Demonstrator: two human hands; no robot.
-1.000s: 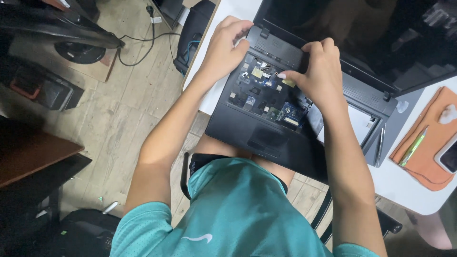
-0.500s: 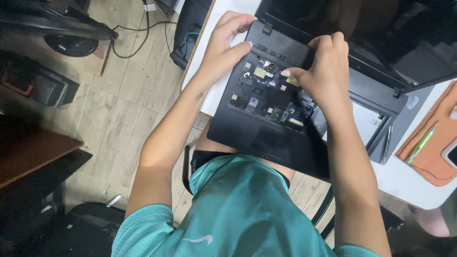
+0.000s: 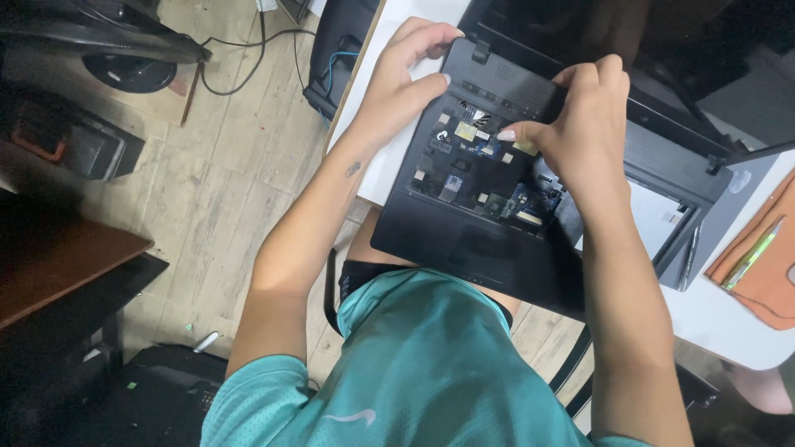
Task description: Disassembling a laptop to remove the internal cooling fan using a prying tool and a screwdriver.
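Right now I see one black laptop base (image 3: 489, 240) with its keyboard off, lying on the white table (image 3: 373, 165) with its near edge hanging over the table's rim above my lap. Its open well holds the circuit board (image 3: 489, 186) — I count several small chips and at least three pale stickers on it, though the finer parts are too small to tell apart. The base's long axis runs from upper left to lower right, hinge side pointing away from me toward the dark screen (image 3: 662, 50).

My left hand (image 3: 406, 83) grips the base's far left corner, fingers curled over the edge and thumb pressed on the top face. My right hand (image 3: 580, 141) sits over the well, thumb and forefinger pinched together on something small at the board; what it is, I cannot tell.

To the right lie one orange pouch (image 3: 766, 265) and one green pen (image 3: 752, 255) on it.
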